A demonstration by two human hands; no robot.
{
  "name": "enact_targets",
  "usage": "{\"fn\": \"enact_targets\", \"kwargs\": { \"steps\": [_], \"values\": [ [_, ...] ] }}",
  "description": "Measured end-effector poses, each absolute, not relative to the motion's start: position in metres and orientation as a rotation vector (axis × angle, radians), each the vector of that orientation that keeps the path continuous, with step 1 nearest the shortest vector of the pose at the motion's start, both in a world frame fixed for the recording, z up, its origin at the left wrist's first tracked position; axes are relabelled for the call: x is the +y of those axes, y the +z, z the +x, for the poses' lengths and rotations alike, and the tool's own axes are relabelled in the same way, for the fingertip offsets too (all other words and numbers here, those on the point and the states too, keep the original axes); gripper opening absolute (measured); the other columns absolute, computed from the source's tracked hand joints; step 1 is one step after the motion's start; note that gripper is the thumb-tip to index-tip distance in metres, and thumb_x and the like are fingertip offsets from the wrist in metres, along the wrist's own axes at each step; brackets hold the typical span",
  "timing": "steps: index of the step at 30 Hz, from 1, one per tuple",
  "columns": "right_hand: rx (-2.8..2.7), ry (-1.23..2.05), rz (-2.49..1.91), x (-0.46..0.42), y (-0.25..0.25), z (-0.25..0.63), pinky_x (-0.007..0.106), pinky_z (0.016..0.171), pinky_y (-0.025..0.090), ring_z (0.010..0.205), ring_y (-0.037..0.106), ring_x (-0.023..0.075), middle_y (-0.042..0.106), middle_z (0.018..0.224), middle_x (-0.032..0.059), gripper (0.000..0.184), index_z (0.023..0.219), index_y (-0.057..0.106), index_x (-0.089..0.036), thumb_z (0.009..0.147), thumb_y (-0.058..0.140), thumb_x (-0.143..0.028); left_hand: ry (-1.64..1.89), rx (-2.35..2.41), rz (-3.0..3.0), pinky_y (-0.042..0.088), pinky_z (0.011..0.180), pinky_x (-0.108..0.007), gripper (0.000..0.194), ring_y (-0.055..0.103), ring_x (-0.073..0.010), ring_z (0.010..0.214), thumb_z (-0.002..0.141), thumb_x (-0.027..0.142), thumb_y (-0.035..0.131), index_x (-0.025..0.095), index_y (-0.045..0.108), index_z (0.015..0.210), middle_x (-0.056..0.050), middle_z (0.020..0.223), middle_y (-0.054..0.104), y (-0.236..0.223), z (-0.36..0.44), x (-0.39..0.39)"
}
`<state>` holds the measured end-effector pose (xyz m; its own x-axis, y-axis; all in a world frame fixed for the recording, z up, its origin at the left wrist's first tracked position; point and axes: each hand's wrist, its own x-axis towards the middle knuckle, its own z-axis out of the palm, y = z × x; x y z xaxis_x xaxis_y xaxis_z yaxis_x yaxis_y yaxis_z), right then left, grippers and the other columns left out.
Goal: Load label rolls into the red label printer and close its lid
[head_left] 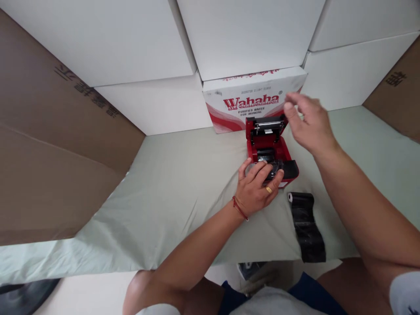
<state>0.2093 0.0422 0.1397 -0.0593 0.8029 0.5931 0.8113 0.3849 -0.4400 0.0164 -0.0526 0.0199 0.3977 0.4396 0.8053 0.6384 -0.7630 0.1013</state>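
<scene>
A red and black label printer (288, 151) stands on the cloth with its lid (267, 127) raised. Inside it a dark, shiny roll (265, 154) is visible. My left hand (256, 186), with a gold ring and a red wrist cord, is curled over the printer's front, covering part of it. Something glossy and black shows under those fingers. Beside the raised lid's upper right corner hangs my right hand (310, 120), fingers bent and thumb apart, with nothing seen in it. A roll of black ribbon (303, 218) lies partly unrolled to the printer's right front.
Behind the printer stands a white and red water carton (251, 98). White boxes (147, 105) are stacked along the back. Brown cardboard (55, 153) walls off the left, and another brown box (397, 92) stands at the right. Pale green cloth (173, 183) covers the table to its front edge.
</scene>
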Motion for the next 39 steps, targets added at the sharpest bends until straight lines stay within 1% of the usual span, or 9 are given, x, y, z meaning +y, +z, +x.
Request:
{"fn": "enact_targets", "kwargs": {
  "steps": [3, 5, 10, 13, 16, 24, 28, 33, 39],
  "values": [
    [-1.959, 0.02, -1.305, 0.045, 0.125, 0.207, 0.049, 0.11, 0.053, 0.116, 0.073, 0.0291, 0.083, 0.119, 0.0087, 0.038, 0.113, 0.079, -0.024, 0.111, 0.044, -0.04, -1.217, -0.911, -2.343, 0.033, 0.126, -0.044, 0.035, 0.068, -0.0227, 0.122, 0.099, 0.026, 0.065, 0.025, 0.072, 0.132, -0.007, 0.119, 0.081, 0.025, 0.017, -0.057],
    [-1.953, 0.015, -1.253, 0.033, 0.12, 0.207, 0.05, 0.109, 0.054, 0.117, 0.073, 0.0297, 0.083, 0.118, 0.0079, 0.039, 0.11, 0.08, -0.026, 0.11, 0.045, -0.041, -1.204, -0.901, -2.333, 0.038, 0.118, -0.04, 0.034, 0.069, -0.0214, 0.115, 0.099, 0.025, 0.065, 0.022, 0.072, 0.132, -0.006, 0.115, 0.082, 0.028, 0.018, -0.059],
    [-1.955, 0.091, -1.25, -0.006, 0.115, 0.213, 0.046, 0.106, 0.058, 0.115, 0.077, 0.0278, 0.083, 0.121, 0.0063, 0.038, 0.118, 0.081, -0.027, 0.111, 0.047, -0.042, -1.222, -0.891, -2.341, 0.04, 0.103, -0.04, 0.03, 0.071, -0.0206, 0.105, 0.099, 0.022, 0.066, 0.019, 0.072, 0.129, -0.005, 0.111, 0.084, 0.032, 0.019, -0.062],
    [-2.018, 0.159, -1.25, -0.021, 0.104, 0.217, 0.049, 0.117, 0.053, 0.121, 0.077, 0.0272, 0.083, 0.125, 0.0066, 0.038, 0.12, 0.081, -0.026, 0.111, 0.047, -0.041, -1.235, -0.88, -2.383, 0.038, 0.1, -0.039, 0.032, 0.072, -0.0204, 0.104, 0.098, 0.019, 0.067, 0.021, 0.071, 0.13, -0.005, 0.109, 0.084, 0.032, 0.019, -0.063],
    [-2.122, 0.161, -1.257, -0.032, 0.092, 0.219, 0.056, 0.128, 0.042, 0.135, 0.07, 0.0285, 0.078, 0.136, 0.0112, 0.043, 0.127, 0.079, -0.02, 0.113, 0.043, -0.039, -1.235, -0.896, -2.411, 0.038, 0.1, -0.039, 0.033, 0.072, -0.0205, 0.104, 0.098, 0.019, 0.066, 0.022, 0.069, 0.131, -0.005, 0.11, 0.084, 0.032, 0.02, -0.065],
    [-2.178, 0.137, -1.221, -0.045, 0.074, 0.225, 0.051, 0.128, 0.044, 0.149, 0.059, 0.0254, 0.068, 0.151, 0.0133, 0.045, 0.143, 0.07, -0.014, 0.115, 0.038, -0.03, -1.269, -0.928, -2.317, 0.039, 0.099, -0.039, 0.023, 0.067, -0.0206, 0.101, 0.101, 0.022, 0.062, 0.02, 0.072, 0.122, -0.006, 0.104, 0.083, 0.032, 0.026, -0.067],
    [-2.097, 0.19, -1.143, -0.044, 0.06, 0.227, 0.053, 0.128, 0.042, 0.152, 0.055, 0.0244, 0.067, 0.155, 0.0114, 0.043, 0.149, 0.066, -0.02, 0.114, 0.041, -0.027, -1.309, -0.94, -2.342, 0.041, 0.098, -0.04, 0.028, 0.066, -0.0213, 0.102, 0.099, 0.022, 0.064, 0.022, 0.071, 0.125, -0.005, 0.103, 0.081, 0.03, 0.026, -0.065],
    [-2.014, 0.232, -1.041, -0.056, 0.055, 0.222, 0.06, 0.126, 0.042, 0.15, 0.056, 0.029, 0.067, 0.154, 0.0123, 0.035, 0.138, 0.072, -0.024, 0.11, 0.052, -0.025, -1.638, -0.876, -2.419, 0.049, 0.094, -0.038, 0.046, 0.066, -0.0211, 0.103, 0.098, 0.022, 0.064, 0.025, 0.059, 0.143, -0.006, 0.11, 0.074, 0.029, 0.021, -0.065],
    [-1.911, 0.049, -0.941, -0.075, 0.052, 0.215, 0.053, 0.106, 0.053, 0.123, 0.064, 0.0289, 0.079, 0.121, 0.0098, 0.03, 0.119, 0.08, -0.025, 0.104, 0.057, -0.015, -2.27, -1.396, -2.307, 0.048, 0.111, -0.045, 0.044, 0.061, -0.025, 0.128, 0.1, 0.036, 0.065, 0.033, 0.057, 0.143, -0.008, 0.135, 0.063, 0.022, -0.003, -0.038]
  ]
}}
